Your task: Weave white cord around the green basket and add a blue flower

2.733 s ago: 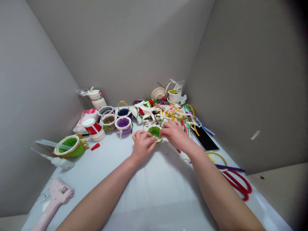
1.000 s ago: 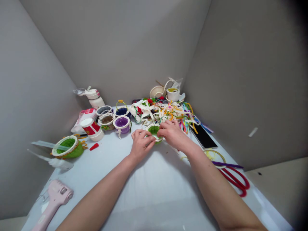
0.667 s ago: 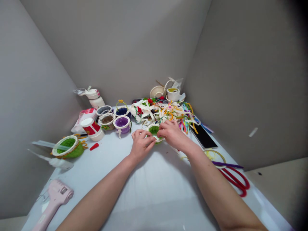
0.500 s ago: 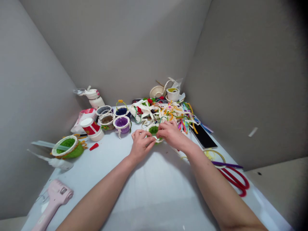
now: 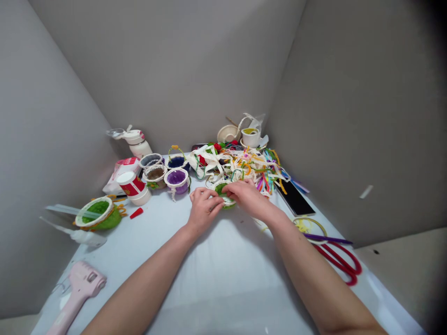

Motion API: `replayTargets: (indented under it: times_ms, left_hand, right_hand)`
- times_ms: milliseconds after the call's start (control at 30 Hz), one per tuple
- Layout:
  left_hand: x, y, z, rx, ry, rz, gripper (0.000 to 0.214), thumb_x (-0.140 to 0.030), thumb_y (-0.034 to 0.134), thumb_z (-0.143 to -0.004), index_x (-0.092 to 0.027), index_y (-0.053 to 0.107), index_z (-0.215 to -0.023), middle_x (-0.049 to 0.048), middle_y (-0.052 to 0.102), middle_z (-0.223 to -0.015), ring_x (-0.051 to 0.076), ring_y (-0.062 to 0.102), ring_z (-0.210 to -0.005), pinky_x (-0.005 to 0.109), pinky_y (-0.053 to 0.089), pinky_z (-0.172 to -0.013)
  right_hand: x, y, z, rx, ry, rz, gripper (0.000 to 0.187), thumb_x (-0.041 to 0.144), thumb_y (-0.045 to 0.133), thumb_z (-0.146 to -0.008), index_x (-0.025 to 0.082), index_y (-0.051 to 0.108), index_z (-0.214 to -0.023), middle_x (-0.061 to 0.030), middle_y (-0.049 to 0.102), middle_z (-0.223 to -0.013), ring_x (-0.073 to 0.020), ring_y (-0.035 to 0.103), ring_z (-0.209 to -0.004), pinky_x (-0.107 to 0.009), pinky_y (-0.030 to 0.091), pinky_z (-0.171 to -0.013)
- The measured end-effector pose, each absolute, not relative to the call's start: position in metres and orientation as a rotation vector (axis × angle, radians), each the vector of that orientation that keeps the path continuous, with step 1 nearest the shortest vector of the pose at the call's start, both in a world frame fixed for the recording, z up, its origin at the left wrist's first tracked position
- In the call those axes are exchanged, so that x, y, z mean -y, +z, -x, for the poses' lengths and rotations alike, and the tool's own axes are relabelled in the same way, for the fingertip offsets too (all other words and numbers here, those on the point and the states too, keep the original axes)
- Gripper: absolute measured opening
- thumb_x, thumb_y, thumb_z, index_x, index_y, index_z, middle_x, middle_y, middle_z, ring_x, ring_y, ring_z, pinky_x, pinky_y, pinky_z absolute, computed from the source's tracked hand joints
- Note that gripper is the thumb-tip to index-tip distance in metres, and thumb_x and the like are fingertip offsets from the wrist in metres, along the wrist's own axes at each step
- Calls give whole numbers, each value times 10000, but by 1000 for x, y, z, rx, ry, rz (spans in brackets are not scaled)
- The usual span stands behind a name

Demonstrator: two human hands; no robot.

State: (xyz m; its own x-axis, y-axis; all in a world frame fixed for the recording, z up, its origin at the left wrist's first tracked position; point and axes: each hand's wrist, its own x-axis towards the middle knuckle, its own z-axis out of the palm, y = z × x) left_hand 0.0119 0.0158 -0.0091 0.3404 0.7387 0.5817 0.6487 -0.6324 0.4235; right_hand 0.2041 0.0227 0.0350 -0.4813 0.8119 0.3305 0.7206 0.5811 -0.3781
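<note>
Pink glue gun (image 5: 83,284), one, lying at the near left corner of the table (image 5: 216,270). Small green basket (image 5: 220,188), white-rimmed, midway between left and right edges: left hand (image 5: 203,204) pinching its near rim, right hand (image 5: 245,196) bent over its right side, whether pinching anything cannot be told. Beyond, ribbons (image 5: 240,163), one tangled heap, along the far edge.
</note>
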Motion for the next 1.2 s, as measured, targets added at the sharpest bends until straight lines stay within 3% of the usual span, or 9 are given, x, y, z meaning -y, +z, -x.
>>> replayTargets:
  times_ms: [267,433,567,733,1033,1200]
  left_hand:
    - [-16,-10,-12,-1286,1187,-2470,85,-308,662,-865,-266,734,-848,27,670,-929,224,456,-999,395,307,-862]
    - [-17,-9,-10,-1309,1204,-2426,71,-289,673,-857,-251,733,-854,29,671,-941,222,465,-991,389,312,-853]
    - [-17,-8,-11,-1324,1185,-2405,84,-294,666,-862,-249,736,-859,33,672,-943,224,473,-998,395,318,-870]
    - [-13,-5,-13,-1331,1157,-2392,65,-259,679,-849,-249,740,-872,37,671,-942,233,469,-994,397,328,-859]
    - [-17,-7,-13,-1387,1197,-2348,61,-269,687,-843,-226,730,-836,40,675,-948,233,474,-997,407,325,-881]
    - [-17,-9,-12,-1361,1193,-2366,69,-279,681,-849,-234,731,-839,38,678,-936,232,479,-990,408,324,-881]
  right_hand:
    - [-16,41,-198,2348,354,1207,269,44,477,-877,218,614,-1029,-7,699,-913,-167,596,-845,-330,291,-839]
    - [-2,41,-203,2276,11,1185,203,70,504,-906,209,634,-976,-47,653,-1003,-194,546,-993,-353,293,-890]
    - [9,18,-202,2239,-263,1084,122,180,542,-935,215,659,-937,-49,633,-941,-191,527,-927,-366,312,-875]
    - [8,-4,-195,2169,-407,971,146,181,543,-939,238,672,-975,-38,658,-912,-181,531,-890,-362,322,-831]
    - [24,-4,-180,2163,-112,686,115,119,523,-930,198,605,-915,-38,705,-928,-166,604,-859,-318,412,-762]
    - [29,-13,-178,2061,136,714,102,102,486,-932,189,540,-928,-37,654,-801,-145,587,-716,-258,461,-646]
